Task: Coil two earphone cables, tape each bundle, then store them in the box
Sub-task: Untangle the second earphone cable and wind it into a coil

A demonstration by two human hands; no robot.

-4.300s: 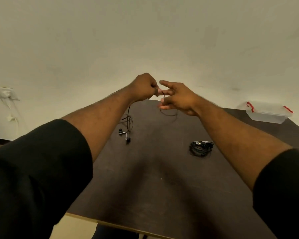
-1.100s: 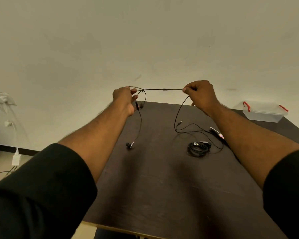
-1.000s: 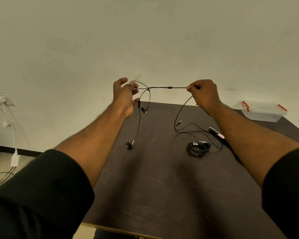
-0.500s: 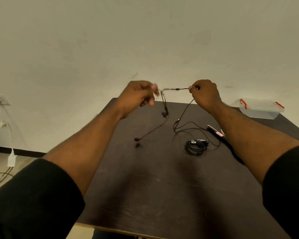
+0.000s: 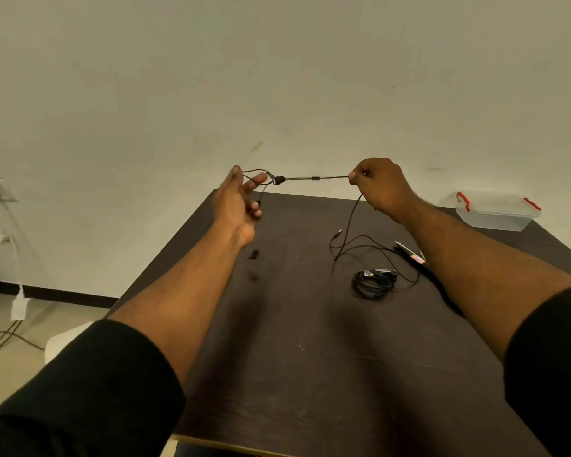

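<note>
Both arms are up over the dark table [image 5: 310,374], and the loose earphone cable [image 5: 314,178] is drawn in a near-straight line between the hands. The right hand [image 5: 381,188] is curled into a fist at about one o'clock, pinching the cable at thumb and forefinger, with the rest of the wire dropping from it and trailing in slack curves across the tabletop towards three o'clock. The left hand [image 5: 239,201], at about eleven o'clock, has its fingers mostly extended; the thin earbud leads loop round them, though whether any finger actually pinches the wire is hard to make out. So this one looks to be only at the start of its winding, no proper loops formed yet. Down on the table at around two o'clock lies the coiled bundle [image 5: 373,283], the other cable already wound up; tape on it cannot be confirmed from here. Just beyond it lies a dark slim tool [image 5: 409,253] with a small label. The clear box [image 5: 496,214] with red clips sits closed at the far right corner, nothing visibly inside, so taping and storing appear to remain.
</note>
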